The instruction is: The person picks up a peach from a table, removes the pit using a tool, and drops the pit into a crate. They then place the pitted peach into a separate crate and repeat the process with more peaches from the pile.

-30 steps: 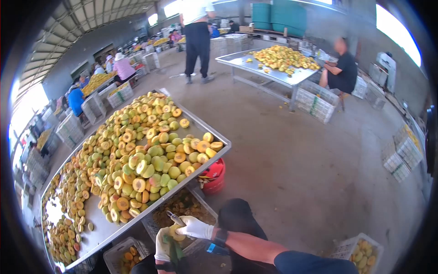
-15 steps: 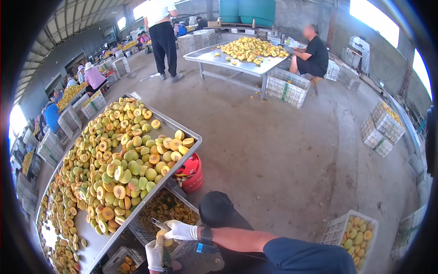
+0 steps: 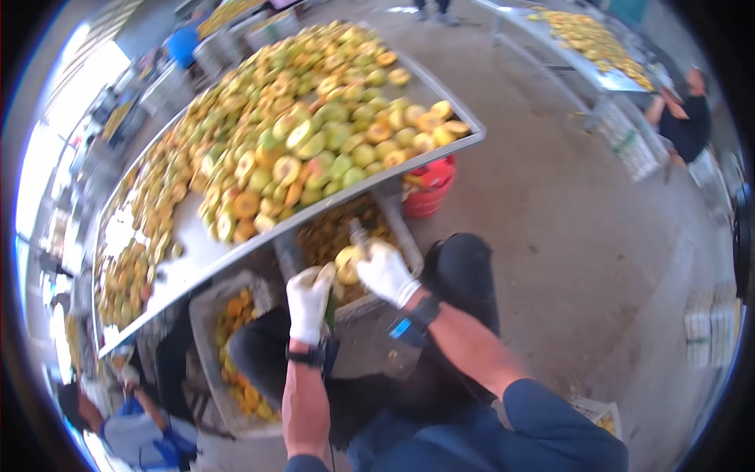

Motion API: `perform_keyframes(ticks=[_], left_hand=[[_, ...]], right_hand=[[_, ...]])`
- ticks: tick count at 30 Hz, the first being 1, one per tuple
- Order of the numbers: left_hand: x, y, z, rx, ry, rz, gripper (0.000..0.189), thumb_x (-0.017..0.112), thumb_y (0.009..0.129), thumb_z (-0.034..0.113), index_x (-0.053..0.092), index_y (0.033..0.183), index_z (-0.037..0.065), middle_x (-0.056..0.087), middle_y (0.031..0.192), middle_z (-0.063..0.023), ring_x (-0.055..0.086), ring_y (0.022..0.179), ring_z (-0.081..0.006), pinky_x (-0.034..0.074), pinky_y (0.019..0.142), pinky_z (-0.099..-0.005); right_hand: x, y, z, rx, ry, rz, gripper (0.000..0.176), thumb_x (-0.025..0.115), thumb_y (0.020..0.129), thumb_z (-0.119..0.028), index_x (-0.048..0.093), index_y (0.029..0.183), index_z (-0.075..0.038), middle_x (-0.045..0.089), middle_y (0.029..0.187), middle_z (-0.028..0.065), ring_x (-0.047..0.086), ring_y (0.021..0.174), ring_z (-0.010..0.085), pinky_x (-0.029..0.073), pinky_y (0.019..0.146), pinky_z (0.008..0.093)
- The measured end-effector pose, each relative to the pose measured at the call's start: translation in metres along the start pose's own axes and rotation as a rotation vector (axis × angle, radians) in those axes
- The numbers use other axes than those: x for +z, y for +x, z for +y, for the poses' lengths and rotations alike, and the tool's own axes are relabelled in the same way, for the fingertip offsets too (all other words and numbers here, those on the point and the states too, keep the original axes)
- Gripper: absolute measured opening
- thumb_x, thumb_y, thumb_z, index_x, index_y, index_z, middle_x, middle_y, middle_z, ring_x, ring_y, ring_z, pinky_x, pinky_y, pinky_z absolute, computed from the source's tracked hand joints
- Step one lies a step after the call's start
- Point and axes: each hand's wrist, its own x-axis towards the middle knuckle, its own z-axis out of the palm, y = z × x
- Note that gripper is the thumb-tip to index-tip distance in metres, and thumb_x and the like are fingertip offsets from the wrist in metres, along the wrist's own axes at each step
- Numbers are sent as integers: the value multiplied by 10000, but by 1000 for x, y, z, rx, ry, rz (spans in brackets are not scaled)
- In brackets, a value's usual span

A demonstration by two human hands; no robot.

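half the fruit (image 3: 346,263) hides behind the right hand (image 3: 385,271).

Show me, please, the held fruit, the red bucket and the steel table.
fruit (image 3: 347,263), head view, its yellow middle.
bucket (image 3: 429,189), head view, its red side.
table (image 3: 198,252), head view, a bare patch.

Hard daylight pours in from the upper left of the frame, blown out to white, and glares off the bare metal of the desk (image 3: 193,256). Motion blur smears everything; the left hand (image 3: 308,293) and right hand (image 3: 385,271) at centre are soft-edged. Fisheye bending curves the edges into a black vignette.
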Motion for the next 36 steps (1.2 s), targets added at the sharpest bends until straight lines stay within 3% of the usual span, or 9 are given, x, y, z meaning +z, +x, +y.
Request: perform_keyframes(ticks=[1,4,8,15,18,21,26,30,36], left_hand=[[-4,21,-34,302,146,97,148,664,871,142,714,880,3,707,774,-93,637,656,-159,497,617,-304],[-12,21,-19,260,879,352,231,645,869,148,689,1072,48,717,889,-150,705,823,-258,532,725,-321],[-21,15,-30,68,341,197,302,654,856,195,667,1136,83,709,864,-148,700,788,-262,531,708,-349],[-15,17,-62,494,1098,706,303,639,892,253,667,1156,106,686,814,-137,670,764,-322,537,739,-399],[-29,29,-68,378,884,503,263,632,891,218,681,1114,89,695,846,-116,676,725,-277,544,705,-359],[-28,29,-47,-43,-107,251,342,631,930,259,622,1179,24,704,885,-100,634,600,-151,474,517,-284],[-7,-16,-32,-466,-518,-308,598,342,979,607,627,1038,85,675,802,-60,624,559,-154,379,409,-201],[2,-36,-58,-428,-798,-252,476,375,982,501,614,932,93,626,716,-44,551,494,-165,339,370,-216],[-6,-60,-68,-489,-1354,-231,625,377,964,552,588,1113,-16,653,887,-152,572,582,-219,371,426,-245]], right_hand=[[-10,1,-15,158,209,-57,206,658,832,-181,624,909,7,648,737,157,657,619,263,528,567,376],[-20,6,-24,470,585,-267,222,617,898,-95,562,1089,3,584,793,28,554,544,65,481,466,227],[-26,1,-36,445,695,-458,331,611,875,-56,517,1179,36,583,826,42,567,554,80,491,490,233],[-26,-6,-43,440,642,-597,339,598,845,-38,524,1166,40,585,780,53,567,545,107,492,522,263],[-24,-7,-41,419,613,-604,328,596,827,-39,538,1140,40,591,781,60,565,537,116,487,519,265],[-25,-5,-44,374,586,-624,342,603,817,-39,543,1143,46,601,796,63,570,539,124,485,511,267],[-22,-8,-52,344,519,-679,369,605,814,-62,552,1165,38,623,817,79,582,545,138,485,502,278],[-13,-21,-52,194,80,-734,396,602,823,-99,537,1200,2,645,826,174,662,688,276,524,643,377],[-19,-56,-68,-230,-178,-310,263,586,836,-55,499,1073,22,597,816,210,620,754,400,499,675,465]])
